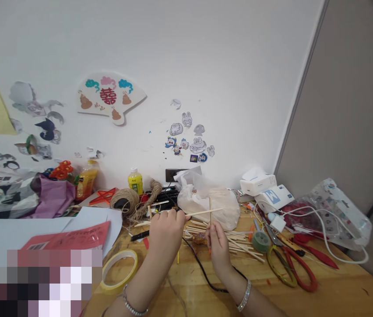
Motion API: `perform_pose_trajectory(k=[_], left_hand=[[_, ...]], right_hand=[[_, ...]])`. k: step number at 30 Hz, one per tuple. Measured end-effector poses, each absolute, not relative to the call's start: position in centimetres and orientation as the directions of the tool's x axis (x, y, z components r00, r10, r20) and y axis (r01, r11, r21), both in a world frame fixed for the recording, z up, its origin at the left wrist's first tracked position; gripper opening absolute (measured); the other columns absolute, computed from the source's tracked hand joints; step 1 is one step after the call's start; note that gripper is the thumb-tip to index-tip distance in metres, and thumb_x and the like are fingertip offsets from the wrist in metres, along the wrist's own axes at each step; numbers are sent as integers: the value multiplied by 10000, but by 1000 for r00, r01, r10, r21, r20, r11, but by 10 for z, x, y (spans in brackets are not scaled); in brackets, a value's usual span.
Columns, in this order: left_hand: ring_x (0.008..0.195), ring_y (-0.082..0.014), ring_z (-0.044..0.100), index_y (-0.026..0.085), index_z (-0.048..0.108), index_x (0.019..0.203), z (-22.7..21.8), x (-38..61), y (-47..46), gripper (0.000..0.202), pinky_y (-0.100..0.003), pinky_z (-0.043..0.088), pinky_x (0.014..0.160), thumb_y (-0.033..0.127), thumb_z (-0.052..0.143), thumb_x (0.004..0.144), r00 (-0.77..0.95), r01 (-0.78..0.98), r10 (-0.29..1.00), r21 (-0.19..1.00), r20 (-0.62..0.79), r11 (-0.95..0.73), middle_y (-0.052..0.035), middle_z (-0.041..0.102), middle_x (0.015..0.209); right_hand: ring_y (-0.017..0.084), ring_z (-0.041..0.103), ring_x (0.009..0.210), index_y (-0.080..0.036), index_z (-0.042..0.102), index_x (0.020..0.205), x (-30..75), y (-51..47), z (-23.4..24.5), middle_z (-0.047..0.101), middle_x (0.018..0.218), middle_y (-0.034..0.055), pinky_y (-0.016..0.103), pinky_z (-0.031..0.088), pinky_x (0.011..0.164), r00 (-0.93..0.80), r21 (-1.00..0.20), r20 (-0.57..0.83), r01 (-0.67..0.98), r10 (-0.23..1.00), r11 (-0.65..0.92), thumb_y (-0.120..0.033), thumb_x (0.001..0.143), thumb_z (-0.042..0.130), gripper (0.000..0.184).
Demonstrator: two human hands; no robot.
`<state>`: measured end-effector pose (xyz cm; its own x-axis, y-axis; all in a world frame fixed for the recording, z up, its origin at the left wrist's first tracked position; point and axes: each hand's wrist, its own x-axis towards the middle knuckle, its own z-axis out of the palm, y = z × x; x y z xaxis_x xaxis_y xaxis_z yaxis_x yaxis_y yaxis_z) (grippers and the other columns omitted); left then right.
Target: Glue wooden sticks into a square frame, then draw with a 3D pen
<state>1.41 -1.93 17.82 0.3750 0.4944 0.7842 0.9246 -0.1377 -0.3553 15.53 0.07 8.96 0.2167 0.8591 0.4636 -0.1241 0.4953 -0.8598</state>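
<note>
My left hand [168, 235] is closed around a thin wooden stick [208, 212] that points out to the right. Another short stick end [149, 212] shows just left of its knuckles; whether that hand holds it too I cannot tell. My right hand [218, 246] pinches a second thin stick [210, 203] upright between thumb and fingers. The two sticks cross in the view above my right hand. Behind and beside the hands lies a loose pile of wooden sticks [244, 248] on the wooden table [239, 295]. A black pen [140, 235] lies left of my left hand.
Yellow tape [103, 275] lies at left, near twine [125, 201] and a yellow bottle [135, 180]. Scissors [300, 268], green tape [260, 241] and a white charger [277, 222] with cable are at right. A plastic bag [189, 200] sits behind; a black cable [202, 268] runs below the hands.
</note>
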Motion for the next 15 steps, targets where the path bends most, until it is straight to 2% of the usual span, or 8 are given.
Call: perform_pose_trajectory(k=[15], left_hand=[[544,-213,557,191,551,656,178,15,-21,266,-324,274,536,271,489,902,369,927,515,-346,774,-143,-34,610,584]], right_hand=[[120,337,492,-231,432,644,155,0,91,372,556,-58,232,312,455,219,-863,461,-116,860,492,-605,870,410,437]])
